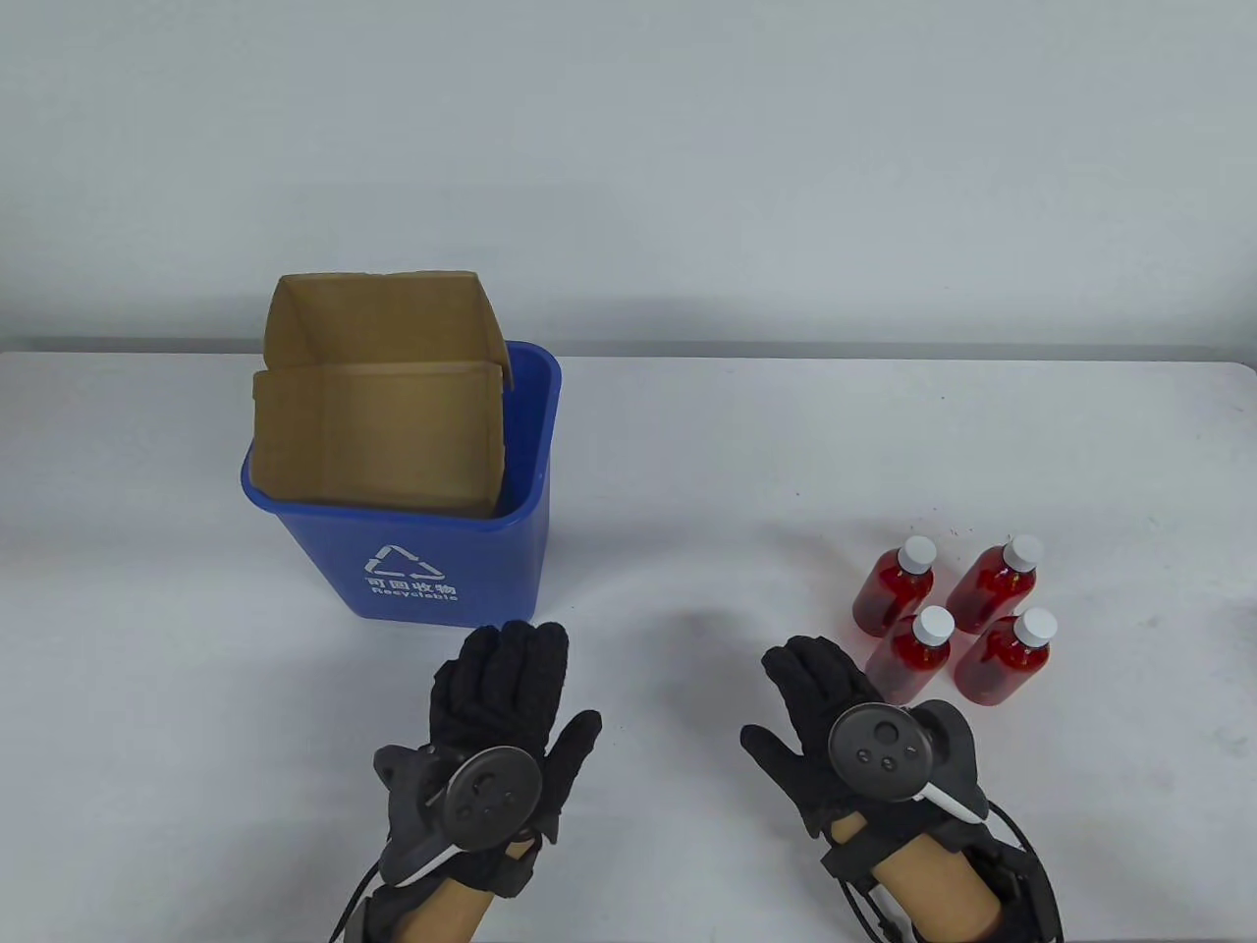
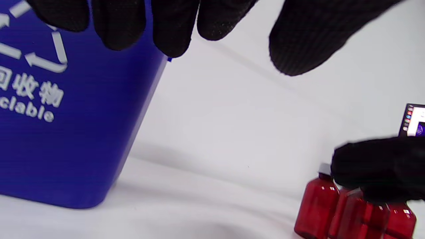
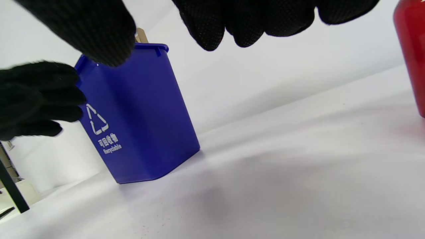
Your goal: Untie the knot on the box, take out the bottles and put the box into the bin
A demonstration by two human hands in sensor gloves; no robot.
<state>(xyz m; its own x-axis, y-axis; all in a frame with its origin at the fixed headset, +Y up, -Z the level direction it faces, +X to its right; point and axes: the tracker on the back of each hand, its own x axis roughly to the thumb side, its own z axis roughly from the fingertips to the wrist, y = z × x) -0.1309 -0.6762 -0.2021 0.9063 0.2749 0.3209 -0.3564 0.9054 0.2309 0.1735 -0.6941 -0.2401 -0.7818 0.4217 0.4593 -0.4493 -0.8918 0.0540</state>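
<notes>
From the table view I see the blue bin (image 1: 447, 550) standing at about ten o'clock from the table's middle, its front face carrying a white recycling triangle and lettering. The cardboard box (image 1: 378, 432) stands upright inside it, filling most of the opening and rising well above the rim, its top flaps open and its brown inside showing.

At six o'clock from the bin, just short of its front wall, I have my left hand (image 1: 511, 717) palm-down over the table (image 1: 687, 471), fingers straight and close together, thumb spread to the side, holding nothing. The left wrist view shows those fingers (image 2: 172, 30) hanging free in front of the bin's blue wall, not touching it.

Moving toward three o'clock, my right hand (image 1: 835, 707) hovers the same way: fingers loosely extended, thumb out, nothing in its grasp. The right wrist view confirms empty fingertips (image 3: 245, 23) above bare table.

Just beyond that hand, at about one o'clock from it, four bottles (image 1: 948, 619) of red liquid with white caps stand upright in a tight two-by-two cluster on the table, well apart from the bin. The nearest one sits just beside my right hand's fingers; I cannot tell whether they touch.
</notes>
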